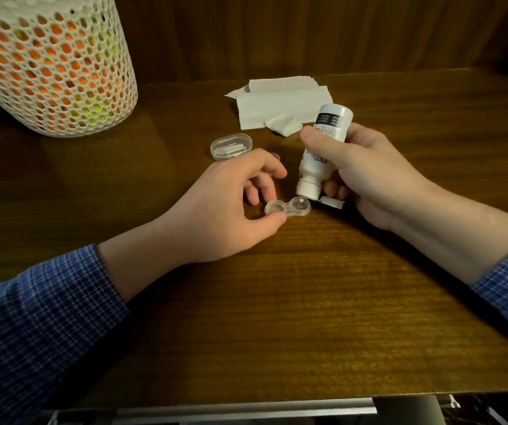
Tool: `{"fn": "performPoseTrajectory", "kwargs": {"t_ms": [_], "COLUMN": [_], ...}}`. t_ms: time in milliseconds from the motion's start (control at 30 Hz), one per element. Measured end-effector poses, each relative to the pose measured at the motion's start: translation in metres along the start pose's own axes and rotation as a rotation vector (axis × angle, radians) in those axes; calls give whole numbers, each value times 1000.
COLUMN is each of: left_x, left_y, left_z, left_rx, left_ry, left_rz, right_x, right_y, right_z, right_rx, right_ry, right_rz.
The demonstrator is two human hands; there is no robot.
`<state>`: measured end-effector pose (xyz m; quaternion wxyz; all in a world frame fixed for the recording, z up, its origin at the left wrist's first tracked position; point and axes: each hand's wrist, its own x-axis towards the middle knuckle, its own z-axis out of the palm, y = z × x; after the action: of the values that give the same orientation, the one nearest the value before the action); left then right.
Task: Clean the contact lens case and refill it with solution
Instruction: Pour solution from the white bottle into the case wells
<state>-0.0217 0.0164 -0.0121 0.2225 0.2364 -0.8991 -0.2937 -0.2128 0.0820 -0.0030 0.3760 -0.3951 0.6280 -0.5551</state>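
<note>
A clear two-well contact lens case [288,207] lies on the wooden table [307,302], both wells uncovered. My left hand [231,207] pinches its left well between thumb and fingers. My right hand [366,176] grips a white solution bottle [323,151] turned upside down, its flip cap hanging open. The bottle's nozzle sits just over the right well.
A clear oval lid or box [231,147] rests behind my left hand. Folded white tissues [280,105] lie at the back centre. A white mesh basket [50,65] with orange and yellow balls stands at the back left. The table's front edge runs near the bottom.
</note>
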Motion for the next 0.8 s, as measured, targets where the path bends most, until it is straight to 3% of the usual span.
{"fn": "performPoseTrajectory", "kwargs": {"t_ms": [800], "left_x": [2], "left_y": [-2], "left_z": [0], "left_rx": [5], "left_ry": [-12], "left_rz": [-9], "right_x": [0], "right_y": [-1], "right_z": [1], "right_rx": [-24], "right_ry": [4], "right_rz": [14]}}
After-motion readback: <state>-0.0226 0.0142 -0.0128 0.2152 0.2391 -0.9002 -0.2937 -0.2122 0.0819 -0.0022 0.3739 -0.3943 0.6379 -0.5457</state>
